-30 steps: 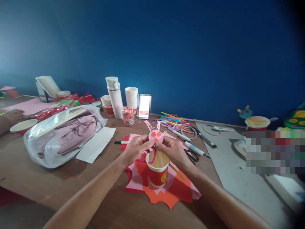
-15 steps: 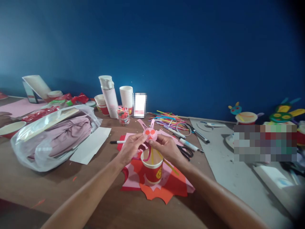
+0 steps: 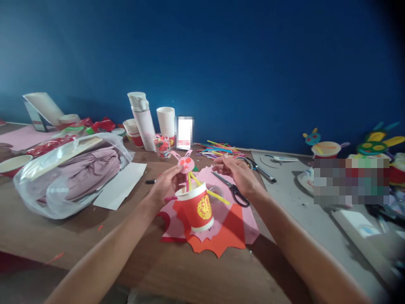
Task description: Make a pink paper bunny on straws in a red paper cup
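Observation:
My left hand (image 3: pixel 167 182) pinches the pink paper rabbit face (image 3: pixel 185 165), which has red eyes and upright ears. The face sits above a red and white paper cup (image 3: pixel 196 211) with a yellow emblem. Pink and yellow strips (image 3: pixel 218 196) stick out of the cup, which leans slightly over the cut paper. My right hand (image 3: pixel 236 172) is raised to the right of the cup, fingers stretched out loosely and apart from it. Black-handled scissors (image 3: pixel 238 196) lie just below that hand. Beneath the cup are cut sheets of orange paper (image 3: pixel 232 232) and pink paper (image 3: pixel 251 226).
Colourful sticks (image 3: pixel 218 149) lie in a pile at the back, near a cutter knife (image 3: pixel 264 172). A flask (image 3: pixel 144 126), a cup stack (image 3: pixel 166 122) and a small clear cup (image 3: pixel 162 147) stand behind. A plastic bag (image 3: pixel 72 177) sits left, beside white paper (image 3: pixel 122 188).
My right hand has let go of the rabbit face and moved right. My left hand has shifted left with the face, and the cup has turned and tilted. The scissors show more fully.

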Available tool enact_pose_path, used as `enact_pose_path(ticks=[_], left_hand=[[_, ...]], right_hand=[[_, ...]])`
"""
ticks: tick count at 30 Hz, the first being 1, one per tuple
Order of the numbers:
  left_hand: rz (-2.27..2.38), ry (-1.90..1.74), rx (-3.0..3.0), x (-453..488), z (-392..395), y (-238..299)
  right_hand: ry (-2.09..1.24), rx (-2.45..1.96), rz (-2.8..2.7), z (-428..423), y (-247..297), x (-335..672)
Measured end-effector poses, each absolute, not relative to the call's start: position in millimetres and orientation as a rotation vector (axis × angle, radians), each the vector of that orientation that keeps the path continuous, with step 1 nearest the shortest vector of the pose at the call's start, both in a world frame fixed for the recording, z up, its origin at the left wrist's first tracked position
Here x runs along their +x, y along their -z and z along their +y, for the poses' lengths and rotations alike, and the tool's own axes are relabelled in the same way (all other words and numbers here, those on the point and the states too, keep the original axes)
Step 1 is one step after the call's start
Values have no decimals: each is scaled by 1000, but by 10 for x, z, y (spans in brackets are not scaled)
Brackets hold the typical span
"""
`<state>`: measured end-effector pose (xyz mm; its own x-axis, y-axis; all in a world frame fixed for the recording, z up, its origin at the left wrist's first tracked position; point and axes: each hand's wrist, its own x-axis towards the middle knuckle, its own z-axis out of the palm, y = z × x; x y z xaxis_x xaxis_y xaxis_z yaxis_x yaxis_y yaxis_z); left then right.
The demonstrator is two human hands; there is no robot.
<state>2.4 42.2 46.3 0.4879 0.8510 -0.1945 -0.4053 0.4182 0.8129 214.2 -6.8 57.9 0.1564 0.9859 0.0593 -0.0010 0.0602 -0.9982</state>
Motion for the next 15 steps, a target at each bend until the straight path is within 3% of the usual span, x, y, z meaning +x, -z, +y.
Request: enact_pose_path(ticks=[6, 15], left_hand=[[761, -789, 830, -67, 324, -464], [689, -702, 956, -191, 311, -413]], right_hand=[[-1002, -1297, -1115, -27, -477, 2361], [-595, -1657, -1223, -135, -246, 2710]])
